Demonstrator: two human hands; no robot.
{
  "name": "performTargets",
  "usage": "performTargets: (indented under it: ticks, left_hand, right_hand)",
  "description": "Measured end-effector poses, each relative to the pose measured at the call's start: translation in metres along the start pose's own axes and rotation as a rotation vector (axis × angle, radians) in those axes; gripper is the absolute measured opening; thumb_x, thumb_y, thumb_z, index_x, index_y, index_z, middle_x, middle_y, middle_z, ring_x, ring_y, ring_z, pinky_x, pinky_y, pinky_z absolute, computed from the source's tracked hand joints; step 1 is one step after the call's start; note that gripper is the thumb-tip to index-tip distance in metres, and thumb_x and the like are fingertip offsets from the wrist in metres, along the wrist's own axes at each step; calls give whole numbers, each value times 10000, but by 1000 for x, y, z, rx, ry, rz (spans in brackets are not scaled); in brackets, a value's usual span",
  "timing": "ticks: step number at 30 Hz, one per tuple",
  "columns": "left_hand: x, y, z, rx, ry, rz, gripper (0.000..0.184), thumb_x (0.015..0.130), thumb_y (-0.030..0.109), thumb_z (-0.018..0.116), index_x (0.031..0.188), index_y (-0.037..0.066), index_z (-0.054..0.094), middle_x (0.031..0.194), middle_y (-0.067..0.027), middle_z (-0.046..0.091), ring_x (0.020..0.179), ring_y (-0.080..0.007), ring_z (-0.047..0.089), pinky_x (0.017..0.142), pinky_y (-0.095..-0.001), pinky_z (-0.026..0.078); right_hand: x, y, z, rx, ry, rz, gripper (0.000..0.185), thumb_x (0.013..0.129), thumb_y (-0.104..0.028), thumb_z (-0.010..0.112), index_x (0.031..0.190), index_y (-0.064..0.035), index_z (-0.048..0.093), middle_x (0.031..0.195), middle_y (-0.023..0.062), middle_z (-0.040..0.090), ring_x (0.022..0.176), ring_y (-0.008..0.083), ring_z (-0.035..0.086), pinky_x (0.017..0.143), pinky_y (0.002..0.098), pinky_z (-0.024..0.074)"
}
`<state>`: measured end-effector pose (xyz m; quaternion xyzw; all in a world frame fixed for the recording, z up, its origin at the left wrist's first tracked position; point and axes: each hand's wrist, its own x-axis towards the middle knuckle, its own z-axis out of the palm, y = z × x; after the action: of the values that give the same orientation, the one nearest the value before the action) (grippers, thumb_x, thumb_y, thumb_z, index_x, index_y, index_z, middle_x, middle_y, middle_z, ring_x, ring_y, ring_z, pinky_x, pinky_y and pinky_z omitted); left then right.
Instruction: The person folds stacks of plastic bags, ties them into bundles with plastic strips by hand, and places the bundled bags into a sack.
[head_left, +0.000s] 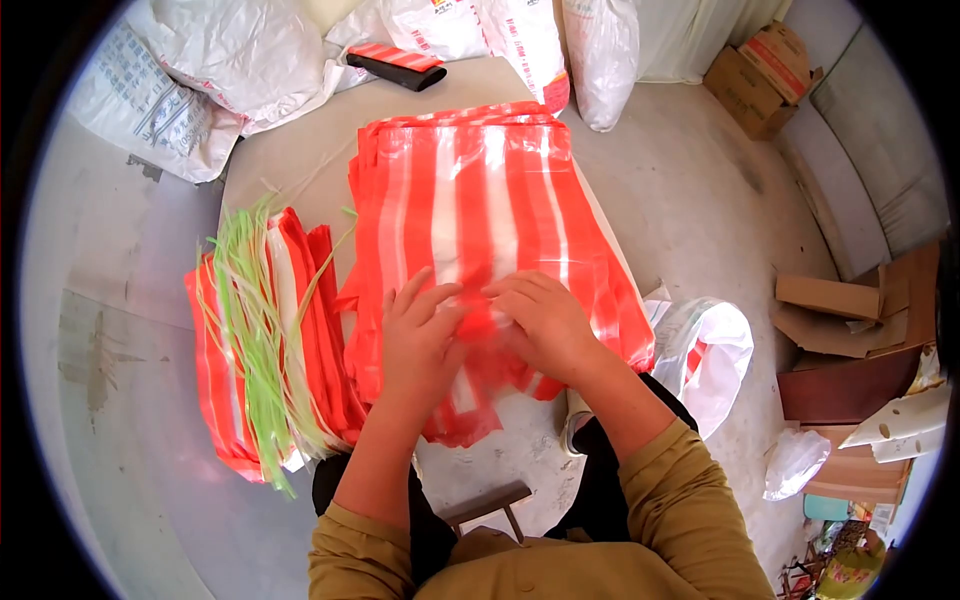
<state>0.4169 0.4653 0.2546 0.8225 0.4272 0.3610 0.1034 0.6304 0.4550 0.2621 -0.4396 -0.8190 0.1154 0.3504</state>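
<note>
A stack of red and white striped plastic bags (475, 200) lies on the table in front of me. Both hands are at its near edge, close together. My left hand (420, 335) has its fingers partly spread over the striped plastic. My right hand (545, 325) bends its fingers toward the left one, at the same plastic. Between and below them the red plastic is smeared by motion, and the fingertips are partly hidden. To the left lies a second pile of striped bags (215, 370) with green and pale plastic strips (250, 340) across it.
A black and striped roll (397, 66) rests at the far edge of the table (290, 160). White sacks (240, 60) stand behind it. An open white sack (715, 345) is on the floor at right, with cardboard boxes (760, 80) farther off. A stool (490, 503) shows below.
</note>
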Motion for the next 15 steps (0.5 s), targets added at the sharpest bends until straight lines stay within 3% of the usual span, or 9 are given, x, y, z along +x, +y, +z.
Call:
performTargets:
  ticks: [2,5,8,11,15]
  left_hand:
    - [1,5,-6,-28,-16,-43,360,769,7,725,1120,85,707,1260,-100,675,1310,-389,551,1067,-544,406]
    - [-6,-1,-4,-328,128,-298,281,942,93,673,1222,65,674,1269,-125,666,1319,-334,555,1118,-459,406]
    - [-13,-16,-15,-631,177,-616,301,1071,181,549,1321,31,620,1340,-131,628,1325,-270,549,1135,-374,400]
    - [-21,-39,-16,-688,243,-587,382,1113,242,465,1426,38,546,1491,-113,529,1398,-203,485,1160,-348,358]
    - [-20,-38,-26,-821,273,-801,449,1111,302,478,1486,55,478,1517,-106,500,1369,-194,492,1148,-343,366]
  right_hand:
    - [0,0,3,41,28,27,374,743,58,703,1103,-39,670,1156,108,696,1111,305,658,912,417,548]
    - [2,-7,-4,294,42,327,280,829,65,651,1095,-20,677,1043,68,677,920,201,686,737,334,562]
    - [4,-7,-6,577,73,539,210,911,38,609,1097,-20,687,920,14,634,708,87,621,581,255,504]
    - [4,0,-2,709,83,595,164,946,6,611,1083,-27,696,852,-24,625,571,48,549,503,236,455]
    - [15,-11,-7,824,125,632,125,964,-42,656,1080,-25,698,767,-35,612,552,34,528,499,228,438]
